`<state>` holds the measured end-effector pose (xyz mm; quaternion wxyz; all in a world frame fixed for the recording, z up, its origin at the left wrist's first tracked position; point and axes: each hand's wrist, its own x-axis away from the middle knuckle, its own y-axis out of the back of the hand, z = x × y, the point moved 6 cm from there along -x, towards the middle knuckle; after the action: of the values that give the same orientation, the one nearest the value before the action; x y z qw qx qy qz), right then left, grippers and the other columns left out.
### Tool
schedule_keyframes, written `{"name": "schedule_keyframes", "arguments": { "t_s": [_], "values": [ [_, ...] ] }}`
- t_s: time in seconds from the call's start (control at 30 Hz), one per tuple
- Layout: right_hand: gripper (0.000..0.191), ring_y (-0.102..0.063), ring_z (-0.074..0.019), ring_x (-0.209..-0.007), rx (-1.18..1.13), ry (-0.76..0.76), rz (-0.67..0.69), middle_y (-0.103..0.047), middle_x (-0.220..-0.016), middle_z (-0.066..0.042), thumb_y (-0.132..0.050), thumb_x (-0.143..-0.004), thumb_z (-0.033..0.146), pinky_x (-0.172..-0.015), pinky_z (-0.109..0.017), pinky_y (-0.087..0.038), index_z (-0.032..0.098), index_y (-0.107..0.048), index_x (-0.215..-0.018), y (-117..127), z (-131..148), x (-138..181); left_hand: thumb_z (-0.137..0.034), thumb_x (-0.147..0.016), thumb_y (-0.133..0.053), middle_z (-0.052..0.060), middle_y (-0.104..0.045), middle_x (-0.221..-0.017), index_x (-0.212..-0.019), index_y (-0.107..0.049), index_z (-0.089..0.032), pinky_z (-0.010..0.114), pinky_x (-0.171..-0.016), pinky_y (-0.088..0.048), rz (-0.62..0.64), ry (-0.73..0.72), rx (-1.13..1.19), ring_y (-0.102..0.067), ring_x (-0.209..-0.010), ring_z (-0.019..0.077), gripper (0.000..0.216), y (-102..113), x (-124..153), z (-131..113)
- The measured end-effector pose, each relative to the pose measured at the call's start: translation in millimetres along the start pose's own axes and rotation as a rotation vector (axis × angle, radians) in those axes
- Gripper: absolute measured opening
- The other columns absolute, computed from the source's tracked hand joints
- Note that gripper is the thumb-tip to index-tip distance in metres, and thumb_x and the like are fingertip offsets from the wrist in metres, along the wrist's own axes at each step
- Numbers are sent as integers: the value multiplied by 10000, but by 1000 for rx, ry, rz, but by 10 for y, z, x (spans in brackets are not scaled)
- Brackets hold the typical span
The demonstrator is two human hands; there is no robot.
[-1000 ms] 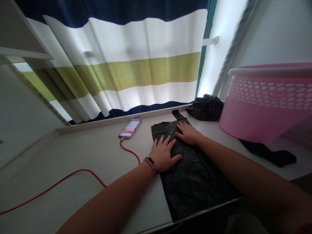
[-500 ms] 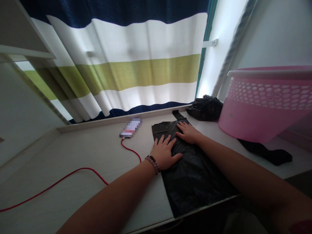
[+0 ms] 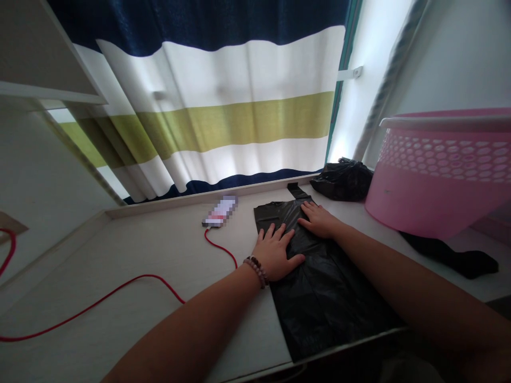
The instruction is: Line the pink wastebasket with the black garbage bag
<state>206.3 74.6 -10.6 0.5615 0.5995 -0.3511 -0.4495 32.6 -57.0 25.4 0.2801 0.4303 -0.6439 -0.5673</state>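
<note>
A black plastic bag (image 3: 319,298) lies spread flat on the white tabletop (image 3: 159,244), reaching to the front edge. My left hand (image 3: 275,254), with a beaded bracelet (image 3: 257,270) at the wrist, rests palm down on the bag's left side, fingers spread. Farther back and to the right, my right hand (image 3: 319,219) also presses flat on the bag, its fingers apart. A strap-like black piece (image 3: 298,190) sticks out at the bag's far end.
Left of the bag lies a phone (image 3: 220,211) joined to a red cable (image 3: 139,276). A pink basket (image 3: 431,186) stands at the right, a bunched black bag (image 3: 343,180) beside it and a dark flat strip (image 3: 459,258) below. A striped curtain (image 3: 239,117) hangs behind.
The whole view has shifted slightly, so things appear a little farther right. Both hands keep their places on the bag.
</note>
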Motion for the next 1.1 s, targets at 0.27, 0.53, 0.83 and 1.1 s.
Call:
{"name": "schedule_keyframes", "arguments": {
  "t_s": [0.27, 0.53, 0.83, 1.1],
  "values": [
    [796, -214, -315, -1413, -5, -4, -2, -207, -1539, -126, -279, -892, 642, -1153, -478, -191, 118, -278, -1492, -12, -24, -15, -791, -801, -283, 21, -222, -1561, -1462, -316, -311, 574, -1145, -125, 9, 5, -11, -126, -1434, 347, 817, 8, 4, -11],
    [766, -219, -315, -1412, -40, -2, -10, -219, -1537, -117, -325, -894, 623, -1158, -473, -187, 136, -300, -1484, 2, -39, -16, -797, -801, -272, 25, -235, -1557, -1457, -327, -313, 579, -1139, -144, -9, -10, -14, -146, -1429, 348, 817, -3, 0, -4],
    [621, -210, -292, -1419, -77, -5, 9, -217, -1539, -103, -345, -933, 424, -1156, -488, -192, 129, -308, -1478, -13, -106, -50, -790, -806, -274, 25, -238, -1556, -1460, -321, -313, 577, -1139, -148, -15, -7, -25, -156, -1427, 345, 811, -3, -7, -6],
    [658, -212, -277, -1420, -92, 19, 14, -222, -1536, -111, -366, -920, 447, -1166, -461, -181, 102, -302, -1478, 20, -132, -21, -795, -805, -266, 26, -231, -1558, -1461, -323, -308, 577, -1139, -150, -8, -5, -24, -148, -1430, 342, 819, -11, -13, -7]
  ]
}}
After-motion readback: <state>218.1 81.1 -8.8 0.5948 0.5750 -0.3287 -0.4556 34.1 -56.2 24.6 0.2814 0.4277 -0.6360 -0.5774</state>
